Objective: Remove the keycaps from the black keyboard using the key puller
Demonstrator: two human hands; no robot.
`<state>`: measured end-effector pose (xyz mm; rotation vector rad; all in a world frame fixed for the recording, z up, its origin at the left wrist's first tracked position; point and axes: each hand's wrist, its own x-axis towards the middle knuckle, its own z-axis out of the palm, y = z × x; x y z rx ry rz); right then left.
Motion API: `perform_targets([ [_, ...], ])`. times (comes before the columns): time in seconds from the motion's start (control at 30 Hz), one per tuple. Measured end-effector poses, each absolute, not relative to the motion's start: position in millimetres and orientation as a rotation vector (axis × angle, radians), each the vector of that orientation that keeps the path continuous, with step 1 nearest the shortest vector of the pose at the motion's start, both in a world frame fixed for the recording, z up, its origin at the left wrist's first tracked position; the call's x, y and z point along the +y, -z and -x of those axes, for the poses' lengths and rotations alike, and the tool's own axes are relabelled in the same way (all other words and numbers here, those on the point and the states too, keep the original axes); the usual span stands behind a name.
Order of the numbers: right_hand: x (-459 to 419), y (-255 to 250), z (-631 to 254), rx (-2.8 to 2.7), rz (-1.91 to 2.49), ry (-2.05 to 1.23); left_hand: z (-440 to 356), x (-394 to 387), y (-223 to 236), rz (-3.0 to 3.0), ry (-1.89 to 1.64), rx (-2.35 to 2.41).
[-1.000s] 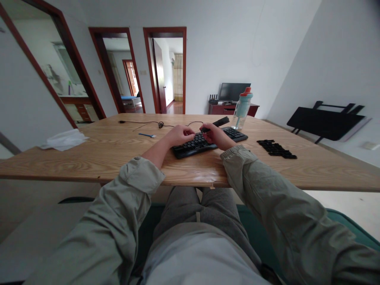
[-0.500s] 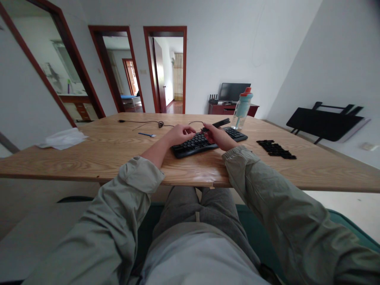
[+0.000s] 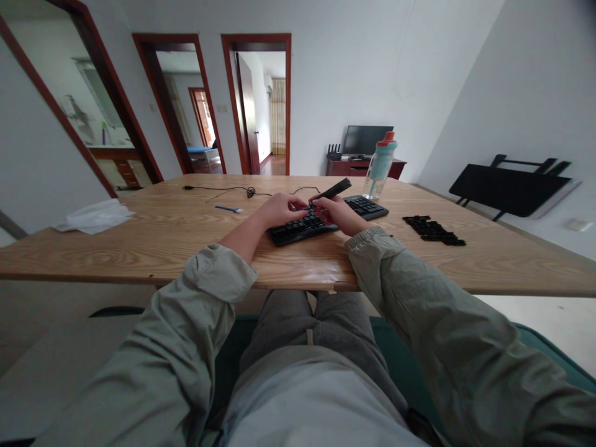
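A black keyboard lies at an angle on the table in front of me. My right hand is closed around a thick black-handled tool. Its handle slants up to the right, and its lower end meets the keys, largely hidden by my fingers. My left hand rests over the left part of the keyboard, thumb and fingers apart, fingertips close to the tool's lower end. Several black keycaps lie in a patch to the right of the keyboard.
Behind the keyboard stands a clear bottle with a red cap. A small blue-handled brush and a black cable lie to the left. Crumpled white tissue sits near the table's left end. The wooden table's front edge is close to my lap.
The black tool has tipped steeper, its lower end coming down toward the keys. My right hand has shifted slightly left, nearer my left hand, which has barely moved.
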<state>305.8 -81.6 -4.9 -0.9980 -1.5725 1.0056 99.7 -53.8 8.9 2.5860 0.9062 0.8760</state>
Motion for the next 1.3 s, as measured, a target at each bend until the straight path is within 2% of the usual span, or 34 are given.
perform_targets([
  [0.47, -80.5, 3.2, -306.0, -1.620, 1.144, -0.882, -100.6, -56.5, -9.5, -2.506, -0.913, 0.912],
  [0.93, -86.0, 2.7, -302.4, -1.668, 1.115, -0.826, -98.3, -48.2, -5.9, -2.491, -0.723, 0.862],
  [1.3, -85.6, 3.1, -304.0, -1.639, 1.103, -0.849, -97.3, -47.7, -4.8, -2.542, -0.804, 0.948],
])
